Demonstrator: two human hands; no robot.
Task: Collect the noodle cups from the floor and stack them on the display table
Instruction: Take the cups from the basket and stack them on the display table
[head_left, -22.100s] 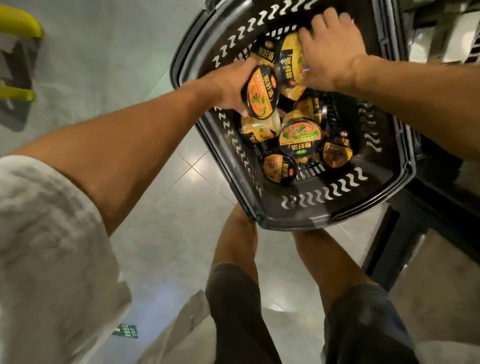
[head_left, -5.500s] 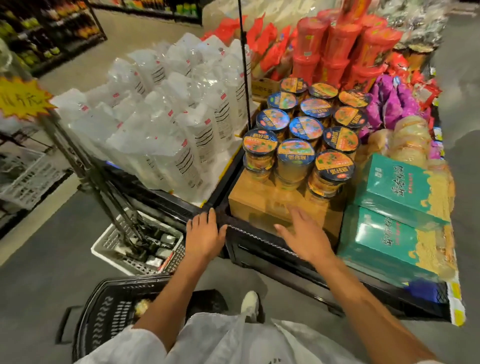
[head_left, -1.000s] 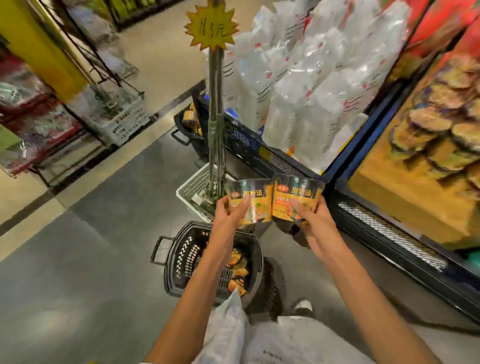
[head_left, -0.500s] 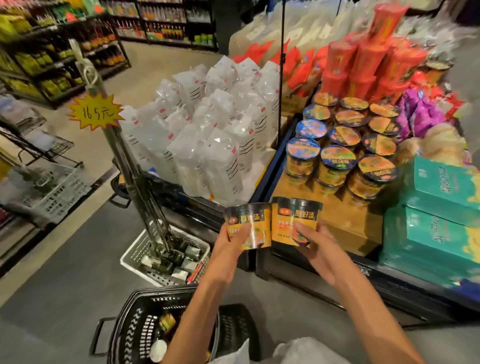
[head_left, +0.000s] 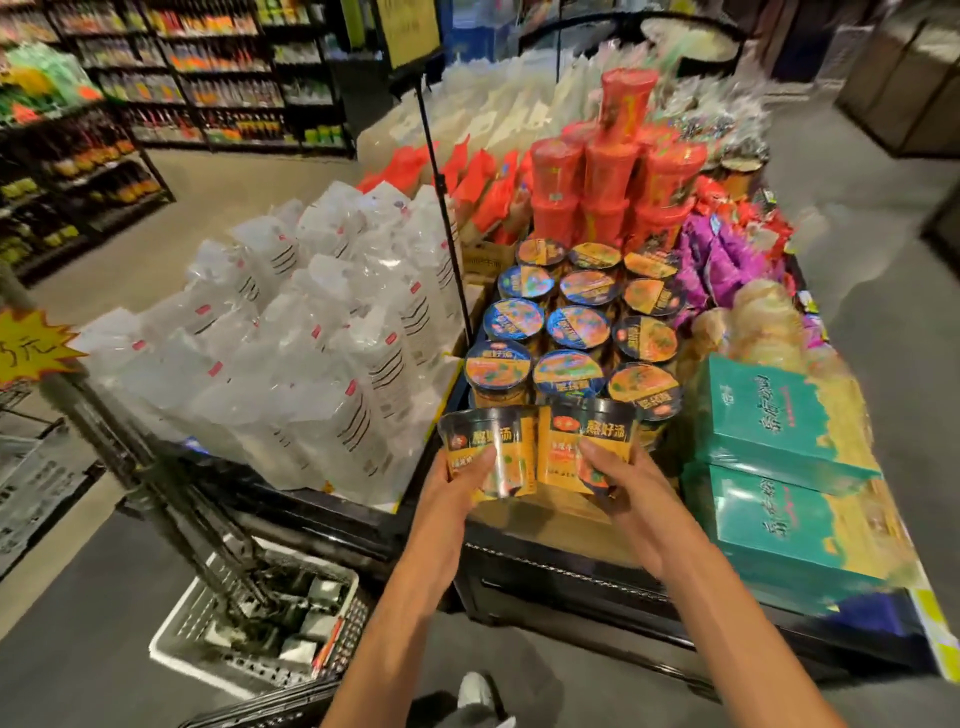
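My left hand (head_left: 457, 475) grips a yellow and black noodle cup (head_left: 493, 447) by its side. My right hand (head_left: 618, 480) grips a second noodle cup (head_left: 584, 441) of the same kind. Both cups are upright, side by side, and held just in front of the stacked noodle cups (head_left: 576, 327) on the display table (head_left: 561, 530). Those stacked cups stand in rows of three with their round lids up, on a brown cardboard base. The black basket (head_left: 270, 709) shows only as a rim at the bottom edge.
White plastic bags (head_left: 291, 343) fill the table's left section behind a black pole (head_left: 441, 192). Red cups (head_left: 613, 176) tower at the back, teal boxes (head_left: 779, 467) lie right. A white crate (head_left: 260, 629) sits on the floor below left. Shelves line the far left aisle.
I have stood up and brought both cups from above the basket forward to the front row of stacked cups. The view has tilted up and the basket has dropped almost out of view.
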